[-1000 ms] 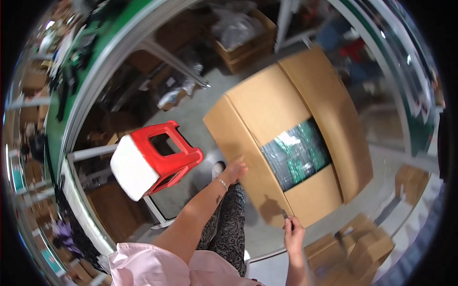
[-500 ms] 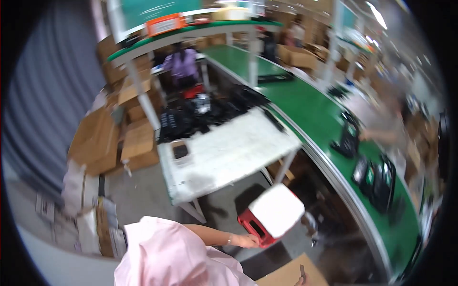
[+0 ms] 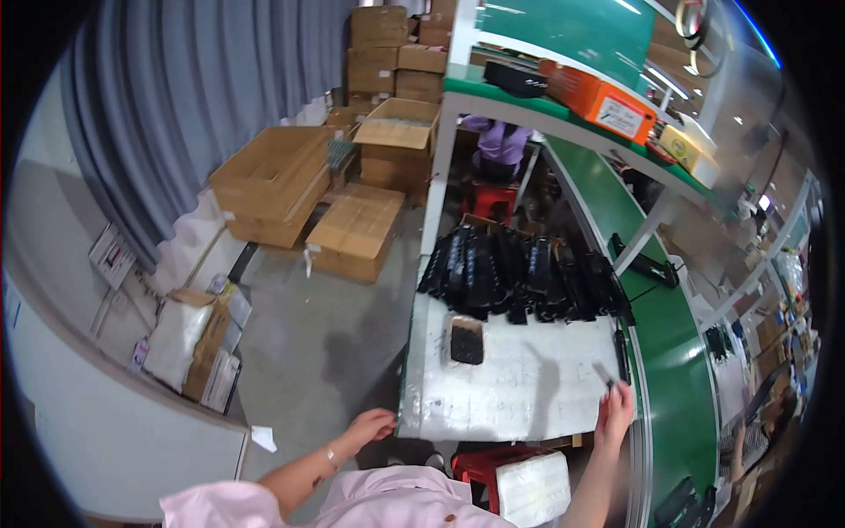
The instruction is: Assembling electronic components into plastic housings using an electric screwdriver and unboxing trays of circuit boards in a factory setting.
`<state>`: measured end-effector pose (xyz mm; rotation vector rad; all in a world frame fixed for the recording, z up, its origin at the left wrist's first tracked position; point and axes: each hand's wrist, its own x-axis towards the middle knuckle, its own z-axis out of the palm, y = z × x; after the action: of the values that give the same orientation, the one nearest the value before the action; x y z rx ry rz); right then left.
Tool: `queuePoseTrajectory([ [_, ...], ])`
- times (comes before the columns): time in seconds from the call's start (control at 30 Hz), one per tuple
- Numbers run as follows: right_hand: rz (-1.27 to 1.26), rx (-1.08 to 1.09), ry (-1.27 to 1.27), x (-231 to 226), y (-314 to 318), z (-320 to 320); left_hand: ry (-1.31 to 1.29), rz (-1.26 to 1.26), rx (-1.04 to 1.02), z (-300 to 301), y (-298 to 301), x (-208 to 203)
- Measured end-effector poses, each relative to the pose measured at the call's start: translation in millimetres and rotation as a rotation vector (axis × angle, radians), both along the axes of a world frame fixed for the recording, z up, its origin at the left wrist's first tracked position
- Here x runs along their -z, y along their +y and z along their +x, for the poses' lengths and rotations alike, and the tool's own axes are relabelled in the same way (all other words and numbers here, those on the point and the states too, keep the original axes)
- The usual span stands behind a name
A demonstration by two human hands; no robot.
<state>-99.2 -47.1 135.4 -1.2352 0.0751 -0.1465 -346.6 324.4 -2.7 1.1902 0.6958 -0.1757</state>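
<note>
My left hand (image 3: 374, 425) is loosely closed beside the near left corner of a white-topped worktable (image 3: 519, 400). Nothing shows in its fingers; whether they touch the table edge is unclear. Over the table's near right part, my right hand (image 3: 614, 414) grips a slim tool (image 3: 605, 377) with a pale blade-like end pointing up and left; its exact kind is blurred. A small clear tray (image 3: 466, 341) with dark contents sits on the table's left side. Long black plastic parts (image 3: 528, 268) lie in a row along the far side.
Below the table's front stands a red stool (image 3: 475, 466) with a white pad (image 3: 534, 489). A green conveyor (image 3: 673, 370) runs along the right. Cardboard boxes (image 3: 356, 231) stand at far left. Overhead is a shelf with an orange box (image 3: 603, 104). A person in purple (image 3: 497, 145) sits beyond.
My view has swung left and closer to the table. My left hand has left the red stool for the table corner. My right hand has risen over the table with the tool.
</note>
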Motion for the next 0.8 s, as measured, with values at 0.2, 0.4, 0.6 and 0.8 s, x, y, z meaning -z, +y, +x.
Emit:
queuePoseTrajectory([
  [0.2,0.290,-0.299,-0.203,-76,80,187,0.394,-0.004,-0.379,-87,12,83],
  [0.4,0.221,-0.357,-0.310,-141,135,356,0.541,-0.108,-0.297,-145,23,233],
  [0.6,0.418,-0.377,-0.404,-147,191,449,0.334,0.142,0.001,-38,108,268],
  [0.8,0.486,-0.462,-0.642,-173,201,489,0.202,0.336,0.215,-9,138,261],
])
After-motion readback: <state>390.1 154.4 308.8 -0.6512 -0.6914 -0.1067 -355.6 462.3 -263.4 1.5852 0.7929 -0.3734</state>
